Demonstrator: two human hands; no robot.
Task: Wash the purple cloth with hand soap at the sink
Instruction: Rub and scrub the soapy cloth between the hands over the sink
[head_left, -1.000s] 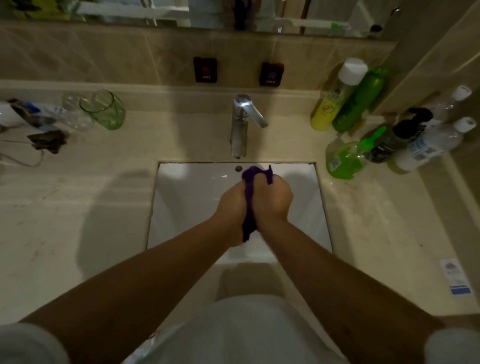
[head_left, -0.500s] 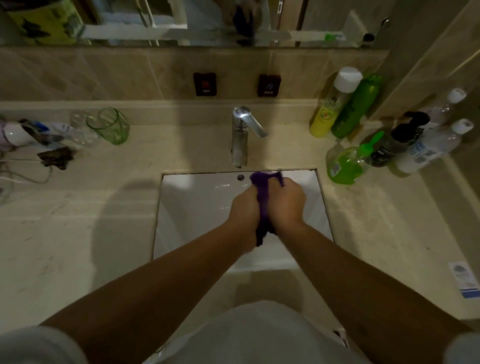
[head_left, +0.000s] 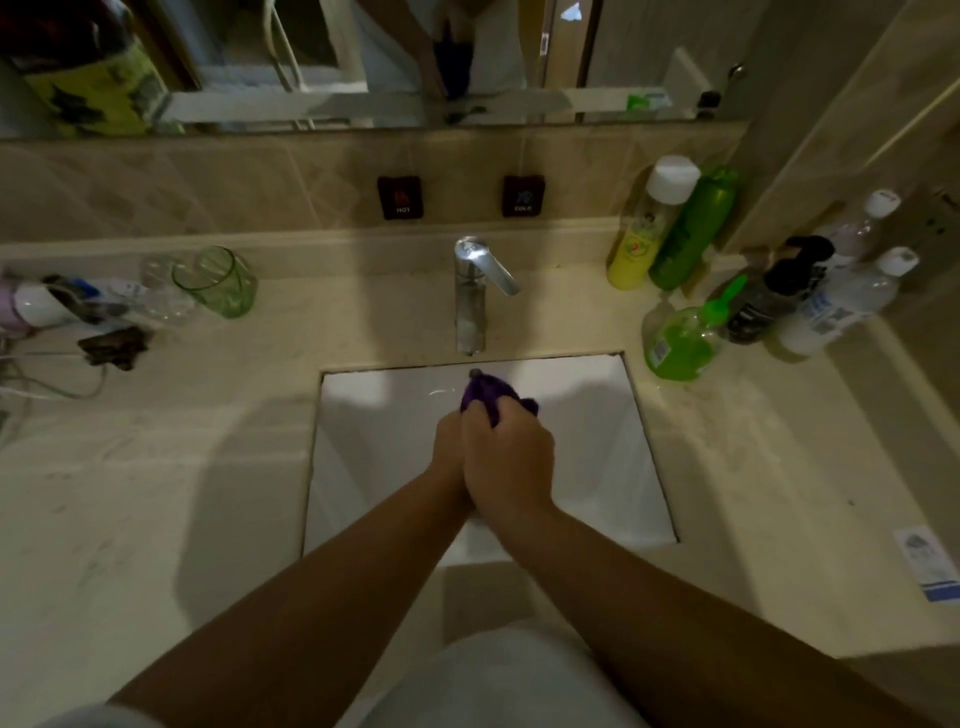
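Note:
The purple cloth (head_left: 487, 393) is bunched between both my hands over the white sink basin (head_left: 374, 447). Only its top shows, sticking out past my fingers just below the tap's spout. My right hand (head_left: 511, 460) grips the cloth and lies partly over my left hand (head_left: 448, 447), which also holds it from the left. The rest of the cloth is hidden inside my fists. The chrome tap (head_left: 474, 291) stands behind the basin; I see no water running. A green hand soap pump bottle (head_left: 683, 340) stands at the basin's right rear corner.
Several more bottles (head_left: 670, 234) crowd the right rear of the beige counter (head_left: 156, 493). A green glass (head_left: 218, 283), a clear cup, a white device and cables lie at the left rear. Hot and cold tags (head_left: 400, 197) hang on the tiled wall under the mirror.
My hands have closed tighter together; the cloth's hanging tail that showed between my wrists is now hidden. The view has tilted up, showing more mirror.

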